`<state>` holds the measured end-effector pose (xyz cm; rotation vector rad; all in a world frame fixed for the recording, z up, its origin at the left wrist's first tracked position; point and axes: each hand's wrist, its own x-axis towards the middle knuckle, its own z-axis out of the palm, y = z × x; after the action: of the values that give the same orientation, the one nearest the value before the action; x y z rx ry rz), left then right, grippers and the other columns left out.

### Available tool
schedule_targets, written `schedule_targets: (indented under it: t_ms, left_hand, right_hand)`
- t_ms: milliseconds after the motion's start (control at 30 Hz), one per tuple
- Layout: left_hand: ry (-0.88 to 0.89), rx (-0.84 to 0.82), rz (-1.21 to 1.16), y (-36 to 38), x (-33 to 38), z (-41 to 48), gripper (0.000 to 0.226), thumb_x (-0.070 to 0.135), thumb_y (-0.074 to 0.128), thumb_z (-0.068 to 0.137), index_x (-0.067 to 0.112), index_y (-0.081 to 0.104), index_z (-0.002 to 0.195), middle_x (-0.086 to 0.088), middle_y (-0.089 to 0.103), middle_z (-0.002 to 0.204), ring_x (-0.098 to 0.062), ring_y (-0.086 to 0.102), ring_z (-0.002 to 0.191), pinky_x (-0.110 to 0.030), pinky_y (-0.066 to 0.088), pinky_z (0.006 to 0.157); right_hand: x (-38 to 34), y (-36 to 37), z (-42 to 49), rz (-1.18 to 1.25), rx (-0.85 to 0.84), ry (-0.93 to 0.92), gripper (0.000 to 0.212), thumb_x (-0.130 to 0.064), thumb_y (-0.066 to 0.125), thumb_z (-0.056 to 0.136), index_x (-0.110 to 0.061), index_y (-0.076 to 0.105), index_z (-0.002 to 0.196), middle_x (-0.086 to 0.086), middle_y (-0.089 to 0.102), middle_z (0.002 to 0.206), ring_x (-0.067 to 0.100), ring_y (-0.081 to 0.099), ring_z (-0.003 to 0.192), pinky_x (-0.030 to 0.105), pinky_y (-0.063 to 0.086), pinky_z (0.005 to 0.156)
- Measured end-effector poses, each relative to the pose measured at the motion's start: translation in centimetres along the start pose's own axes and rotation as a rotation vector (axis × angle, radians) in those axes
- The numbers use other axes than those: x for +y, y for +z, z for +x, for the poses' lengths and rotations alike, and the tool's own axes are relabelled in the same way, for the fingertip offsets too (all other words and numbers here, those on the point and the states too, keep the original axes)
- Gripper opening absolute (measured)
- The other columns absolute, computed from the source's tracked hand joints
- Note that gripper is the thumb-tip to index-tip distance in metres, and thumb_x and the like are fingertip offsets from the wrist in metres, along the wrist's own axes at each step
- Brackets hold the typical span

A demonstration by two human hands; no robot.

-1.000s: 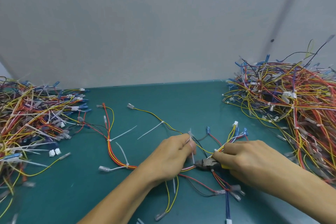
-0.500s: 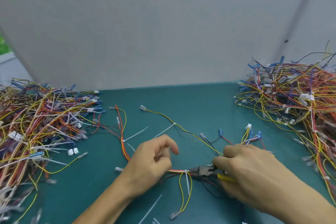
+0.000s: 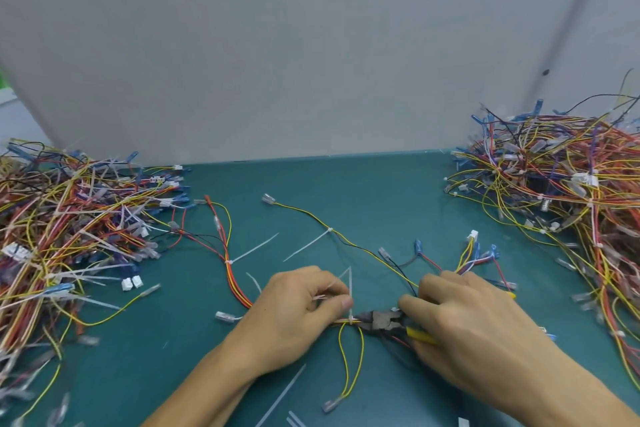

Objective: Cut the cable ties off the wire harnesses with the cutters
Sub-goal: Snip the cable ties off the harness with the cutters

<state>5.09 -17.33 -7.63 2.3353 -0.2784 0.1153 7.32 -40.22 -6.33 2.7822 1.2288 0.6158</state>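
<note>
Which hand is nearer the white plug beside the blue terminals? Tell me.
Right. The right hand, holding the cutters, lies just on the person's side of the white plug; the left hand, pinching the harness, is farther left.

Left grip closed on harness; tie tail turned upright.

Half a second ago the left grip (image 3: 298,315) had its fingers lifted and spread above the wire harness (image 3: 240,291). They are now curled down, thumb and forefinger pinching the bundle just left of the cable tie (image 3: 350,288). The tie's tail then hung below the grip, toward the person; it now stands up past the thumb tip. One second ago that tail was pinched at the thumb, and the cutters (image 3: 381,319) in the right grip (image 3: 464,322) lay a little right of the left grip. Their nose now touches the tie head just beside the left thumb.
</note>
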Motion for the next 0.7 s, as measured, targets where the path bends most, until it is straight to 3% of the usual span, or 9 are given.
schedule_targets:
  t_ms: [167,300,467,700]
  left_hand:
    - [-0.043,-0.005,-0.029,0.3,-0.2,0.2,0.019,0.027,0.064,0.089,0.034,0.064,0.072,0.016,0.054,0.067,0.001,0.051,0.066,-0.010,0.032,0.062]
    - [-0.070,-0.018,-0.034,0.3,-0.4,0.2,0.016,0.029,0.062,0.090,0.030,0.066,0.074,0.010,0.059,0.072,-0.002,0.051,0.067,-0.015,0.037,0.064]
    - [-0.091,-0.027,-0.047,0.3,-0.4,0.3,0.015,0.029,0.061,0.090,0.029,0.067,0.076,0.010,0.061,0.075,-0.001,0.053,0.069,-0.017,0.040,0.066]
    - [-0.107,-0.020,-0.063,0.3,-0.5,0.3,0.014,0.031,0.061,0.090,0.025,0.069,0.079,0.008,0.064,0.076,-0.002,0.055,0.069,-0.020,0.043,0.068]
  right_hand:
    - [-0.1,0.0,0.1,0.005,-0.008,0.023,0.028,-0.031,0.081,0.058,-0.021,0.055,0.061,-0.002,0.049,0.058,0.024,0.052,0.050,0.029,0.039,0.043]
    - [-0.1,0.1,0.1,-0.009,0.010,0.039,0.030,-0.030,0.084,0.056,-0.021,0.056,0.060,-0.003,0.049,0.057,0.023,0.051,0.049,0.026,0.032,0.042]
    - [0.0,0.5,0.0,-0.001,0.047,0.019,0.026,-0.031,0.084,0.060,-0.022,0.059,0.065,-0.003,0.050,0.061,0.024,0.051,0.052,0.029,0.040,0.044]
    - [-0.2,1.0,0.0,0.003,0.070,0.002,0.027,-0.032,0.084,0.062,-0.022,0.059,0.065,-0.003,0.050,0.061,0.023,0.051,0.051,0.028,0.039,0.045]
